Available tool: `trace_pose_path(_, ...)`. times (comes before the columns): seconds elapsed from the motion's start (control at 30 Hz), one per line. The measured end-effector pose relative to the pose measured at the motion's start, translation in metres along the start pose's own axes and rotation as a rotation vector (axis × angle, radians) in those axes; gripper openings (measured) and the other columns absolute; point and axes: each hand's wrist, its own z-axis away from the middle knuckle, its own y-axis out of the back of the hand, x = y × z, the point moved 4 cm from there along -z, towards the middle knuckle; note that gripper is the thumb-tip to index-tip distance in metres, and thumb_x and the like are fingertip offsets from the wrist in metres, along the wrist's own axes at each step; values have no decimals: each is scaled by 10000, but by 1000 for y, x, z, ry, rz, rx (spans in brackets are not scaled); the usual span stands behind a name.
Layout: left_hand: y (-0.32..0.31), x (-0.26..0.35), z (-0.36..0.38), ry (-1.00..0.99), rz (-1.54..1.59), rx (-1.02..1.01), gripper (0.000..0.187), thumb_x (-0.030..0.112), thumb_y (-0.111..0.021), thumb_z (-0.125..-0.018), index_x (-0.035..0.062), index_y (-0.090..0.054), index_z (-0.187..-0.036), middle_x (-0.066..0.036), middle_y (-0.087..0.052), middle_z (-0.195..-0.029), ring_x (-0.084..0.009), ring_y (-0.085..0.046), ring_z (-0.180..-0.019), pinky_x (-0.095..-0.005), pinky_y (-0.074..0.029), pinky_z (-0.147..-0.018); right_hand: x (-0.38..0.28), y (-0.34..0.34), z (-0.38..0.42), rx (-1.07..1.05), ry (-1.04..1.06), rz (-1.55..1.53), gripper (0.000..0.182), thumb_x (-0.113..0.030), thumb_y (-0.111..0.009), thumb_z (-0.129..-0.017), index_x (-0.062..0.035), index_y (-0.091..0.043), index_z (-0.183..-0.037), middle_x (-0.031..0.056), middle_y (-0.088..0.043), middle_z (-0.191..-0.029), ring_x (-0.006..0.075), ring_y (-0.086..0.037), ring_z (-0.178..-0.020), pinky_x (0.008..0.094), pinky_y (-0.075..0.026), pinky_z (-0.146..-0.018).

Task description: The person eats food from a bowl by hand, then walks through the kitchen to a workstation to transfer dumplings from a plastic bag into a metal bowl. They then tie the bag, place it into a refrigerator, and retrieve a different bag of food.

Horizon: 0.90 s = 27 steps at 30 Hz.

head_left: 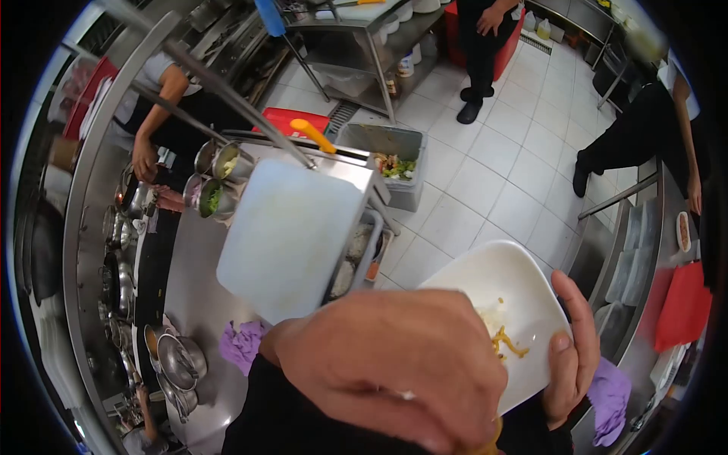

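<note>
Left hand [394, 364], bare, back uppermost, dark-sleeved: fingers bent downward, their tips hidden, so whether they are together, apart or closed on something cannot be told; a yellowish bit [497, 437] shows beside them, its nature unclear. White bowl [523, 277], one, glossy, smooth, with rounded corners: lying just beyond and to the right of the left fingers, its near left part covered by that hand; contact between the two cannot be made out. Long axis: not certain, the outline being partly hidden. Right hand [563, 375]: clamped on the bowl's right side, thumb over the rim, other fingers along the outer wall; firmly placed for support, by appearance. Contents: soft white food [491, 312] and limp, glistening yellow-brown strips [509, 343]; the left hand hangs close beside them. Cutting board [292, 227], pale, matt, rounded at the corners, flat beyond the left wrist. Handle [312, 135], orange, at the board's far end. Purple cloth [241, 345], crumpled, on the brushed-steel table [193, 265]. Metal pots [180, 362], round, shiny, farther left. Grey bin [409, 196], holding mixed scraps [395, 166], on the white-tiled floor [485, 167].
</note>
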Motion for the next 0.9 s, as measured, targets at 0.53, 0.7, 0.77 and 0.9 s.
trace_pose_path(0.53, 105, -206, -164, 234, -125, -172, 226, 181, -638, -923, -10, -717, -1013, -109, -655, -902, -271, -551, -940, -387, -439, -854, 53, 137, -212, 160, -16, 38, 526, -227, -461, -924, 80, -501, -1349, 217, -642, -1180, 252, -636, -1048, 321, -448, -948)
trace_pose_path(0.7, 173, -259, -216, 138, -40, -168, 196, 195, -647, -923, 14, -725, -924, -102, -654, -879, -286, -584, -925, -360, -471, -818, 54, 163, -292, 154, -26, 84, 488, -173, -433, -928, 70, -514, -1344, 229, -652, -1187, 268, -662, -1037, 325, -459, -938)
trace_pose_path(0.77, 200, -270, -248, 148, -44, -257, 183, 191, -667, -905, 18, -724, -919, -96, -658, -876, -280, -600, -895, -347, -482, -792, 48, 175, -323, 187, 27, 151, 487, -166, -432, -928, 70, -512, -1346, 239, -647, -1201, 267, -662, -1049, 323, -461, -934)
trace_pose_path(0.9, 242, -303, -300, 152, -60, -314, 152, 177, -714, -860, 32, -724, -905, -62, -666, -851, -252, -614, -833, -316, -484, -746, 46, 195, -376, 272, -83, 51, 571, -287, -478, -945, 97, -477, -1367, 211, -595, -1288, 252, -561, -1201, 328, -374, -1046)
